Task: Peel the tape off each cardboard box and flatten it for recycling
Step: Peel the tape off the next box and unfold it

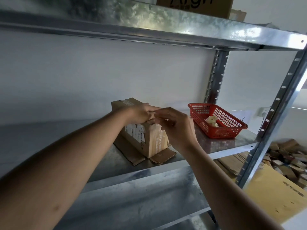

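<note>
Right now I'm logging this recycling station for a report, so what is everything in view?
cardboard box: one, brown, on the middle metal shelf, bottom flaps splayed out, clear tape on its near end
label: one, white, on the box's side
basket: one, red, on the same shelf right of the box
wad of tape: one, pale, inside the basket
shelf unit: one, grey metal
upper box: one, brown with black print, on the top shelf
cardboard pile: several brown pieces, on the floor at right
left hand: rests on the box top
right hand: at the box's taped corner, fingers curled at the tape
</note>
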### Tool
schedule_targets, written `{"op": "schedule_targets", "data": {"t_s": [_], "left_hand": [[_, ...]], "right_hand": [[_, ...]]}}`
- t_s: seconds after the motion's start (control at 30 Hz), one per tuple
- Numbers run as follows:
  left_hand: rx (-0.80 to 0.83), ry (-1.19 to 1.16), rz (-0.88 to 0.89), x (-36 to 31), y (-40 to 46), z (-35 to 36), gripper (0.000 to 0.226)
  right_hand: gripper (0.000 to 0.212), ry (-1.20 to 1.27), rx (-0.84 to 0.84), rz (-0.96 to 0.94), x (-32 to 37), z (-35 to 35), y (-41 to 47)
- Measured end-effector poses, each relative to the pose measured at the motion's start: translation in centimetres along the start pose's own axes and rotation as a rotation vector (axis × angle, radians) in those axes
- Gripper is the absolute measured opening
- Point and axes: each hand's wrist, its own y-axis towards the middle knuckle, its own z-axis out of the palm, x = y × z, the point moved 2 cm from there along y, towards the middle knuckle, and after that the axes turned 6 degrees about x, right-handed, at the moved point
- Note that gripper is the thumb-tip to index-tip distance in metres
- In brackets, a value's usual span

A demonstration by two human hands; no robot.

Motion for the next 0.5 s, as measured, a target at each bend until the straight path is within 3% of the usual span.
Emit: {"op": "schedule_targets", "data": {"t_s": [0.17, 0.3, 0.5], "left_hand": [[-0.086, 0.126, -0.097, -1.3, -0.1, 0.0, 0.048], [-0.223, 0.432, -0.313, -1.9, -0.6, 0.6, 0.045], [-0.051, 0.222, -0.086, 1.4, -1.9, 0.1, 0.055]], "right_hand": [[0.012, -0.1, 0.049, -0.004, 0.0, 0.4, -0.1], [0.021, -0.107, 0.021, 0.024, -0.3, 0.2, 0.1], [0.011, -0.101, -0.087, 0.046, -0.8, -0.3, 0.8]]}}
